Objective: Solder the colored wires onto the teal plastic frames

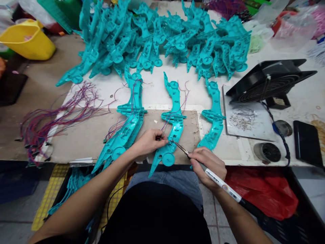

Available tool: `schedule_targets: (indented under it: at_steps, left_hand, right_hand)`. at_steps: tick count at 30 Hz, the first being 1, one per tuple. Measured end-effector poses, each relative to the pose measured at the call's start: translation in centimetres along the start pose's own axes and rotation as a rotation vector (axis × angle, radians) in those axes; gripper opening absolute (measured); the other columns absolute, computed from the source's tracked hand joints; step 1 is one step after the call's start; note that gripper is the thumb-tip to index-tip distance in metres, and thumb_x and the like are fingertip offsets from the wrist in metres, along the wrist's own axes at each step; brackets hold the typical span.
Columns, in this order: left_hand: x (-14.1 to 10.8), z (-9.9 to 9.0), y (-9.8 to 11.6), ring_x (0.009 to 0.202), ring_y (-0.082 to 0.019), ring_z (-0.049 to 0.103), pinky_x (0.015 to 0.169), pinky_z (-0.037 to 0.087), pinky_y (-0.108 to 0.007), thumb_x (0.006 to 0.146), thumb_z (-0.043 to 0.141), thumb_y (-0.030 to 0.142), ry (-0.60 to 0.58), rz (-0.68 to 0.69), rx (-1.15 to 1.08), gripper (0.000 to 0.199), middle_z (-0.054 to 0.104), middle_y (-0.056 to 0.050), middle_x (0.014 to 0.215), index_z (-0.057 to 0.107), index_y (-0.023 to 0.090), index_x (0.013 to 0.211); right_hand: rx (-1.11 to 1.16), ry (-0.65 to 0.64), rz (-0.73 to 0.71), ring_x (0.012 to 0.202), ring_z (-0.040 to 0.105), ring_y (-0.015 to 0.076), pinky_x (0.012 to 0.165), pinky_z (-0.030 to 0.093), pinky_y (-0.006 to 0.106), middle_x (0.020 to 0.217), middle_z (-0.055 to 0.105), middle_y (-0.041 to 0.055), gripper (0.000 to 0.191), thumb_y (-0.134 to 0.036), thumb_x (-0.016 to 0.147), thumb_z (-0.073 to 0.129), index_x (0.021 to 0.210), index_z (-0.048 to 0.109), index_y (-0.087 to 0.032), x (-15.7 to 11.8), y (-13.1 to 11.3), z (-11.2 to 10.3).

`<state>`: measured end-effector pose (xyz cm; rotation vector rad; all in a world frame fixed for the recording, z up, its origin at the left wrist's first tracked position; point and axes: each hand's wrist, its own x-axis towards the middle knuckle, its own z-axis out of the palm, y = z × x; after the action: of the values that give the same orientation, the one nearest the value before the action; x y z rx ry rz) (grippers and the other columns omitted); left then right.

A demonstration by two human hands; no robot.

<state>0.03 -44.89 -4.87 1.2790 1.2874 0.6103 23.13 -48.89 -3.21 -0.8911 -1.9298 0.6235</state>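
Note:
My right hand (209, 164) is closed around the white handle of a soldering iron (221, 184). Its metal tip points left and meets the lower half of a teal plastic part (175, 101) lying in the middle of the bench. At that same spot the fingers of my left hand (148, 142) are pinched on thin red and blue wires (164, 126), which run up over the part. To the left, more teal parts (135, 91) lie stacked, with wires across them. Another teal part (212, 96) rests to the right, its lower end partly behind my right hand.
A large heap of teal parts (144, 30) fills the back. Loose wires (63, 115) spread at left, near a yellow bin (29, 40). On the right are a black fan (266, 81), a white board (254, 130), a round tin (267, 152) and a dark phone (307, 142).

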Motion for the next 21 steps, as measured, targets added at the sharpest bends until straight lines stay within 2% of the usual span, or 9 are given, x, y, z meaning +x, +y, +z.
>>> schedule_targets:
  at_steps: [6,15,21]
  left_hand:
    - [-0.04,-0.04,0.04,0.057,-0.009,0.043,0.050,0.032,-0.020,0.072,0.063,0.028,0.005,0.006,0.040,0.016,0.054,0.002,0.061,0.063,0.012,0.071]
    - [-0.21,-0.04,0.20,0.057,-0.009,0.044,0.051,0.032,-0.020,0.072,0.062,0.029,0.015,0.019,0.058,0.017,0.055,0.002,0.062,0.062,0.013,0.071]
    - [-0.14,-0.14,0.03,0.058,-0.010,0.044,0.052,0.033,-0.021,0.072,0.061,0.031,0.006,0.039,0.074,0.018,0.055,0.001,0.063,0.063,0.013,0.073]
  right_hand:
    - [0.000,-0.050,-0.026,0.074,0.062,0.0168,0.068,0.052,0.032,0.077,0.063,0.0039,0.024,-0.005,0.079,0.060,0.096,0.067,-0.021,-0.12,0.35,0.05]
    - [-0.060,-0.104,-0.161,0.075,0.060,0.0171,0.066,0.052,0.032,0.074,0.060,0.0035,0.031,-0.003,0.077,0.061,0.103,0.065,-0.020,-0.42,1.01,0.19]
    - [-0.105,-0.073,-0.206,0.073,0.062,0.0179,0.065,0.054,0.032,0.070,0.058,0.0020,0.034,-0.006,0.076,0.061,0.106,0.066,-0.022,-0.30,0.73,0.03]
